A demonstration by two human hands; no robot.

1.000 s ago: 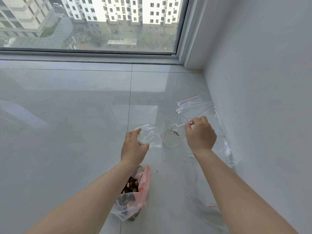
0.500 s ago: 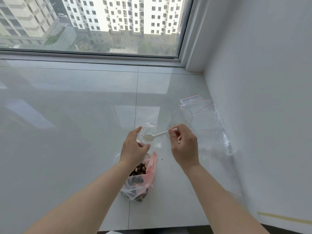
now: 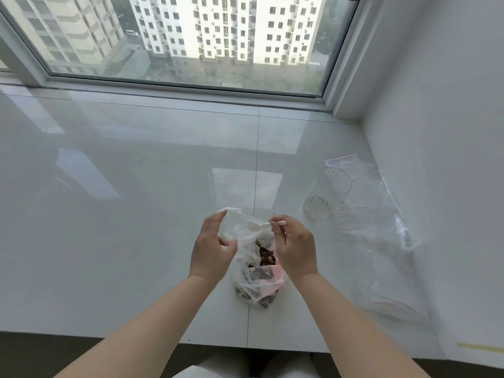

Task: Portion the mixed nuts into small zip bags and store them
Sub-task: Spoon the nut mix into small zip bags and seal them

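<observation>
A large clear and pink bag of mixed nuts [image 3: 259, 282] stands open on the white windowsill near its front edge. Above it my left hand [image 3: 211, 248] pinches a small clear zip bag [image 3: 237, 223] and holds its mouth open. My right hand [image 3: 294, 246] pinches the handle of a white plastic spoon [image 3: 261, 226], whose bowl sits at the mouth of the small bag. A clear plastic cup [image 3: 324, 197] stands to the right, apart from both hands.
A pile of empty zip bags [image 3: 362, 186] with red seal lines lies behind and right of the cup, next to the white wall [image 3: 436, 159]. More clear plastic spreads along the wall. The window [image 3: 191, 42] runs along the back of the white windowsill [image 3: 136, 186].
My right hand lifted the spoon out of the cup and carried it left to the small bag. Both hands drew nearer to me, over the nut bag. The camera tilted up.
</observation>
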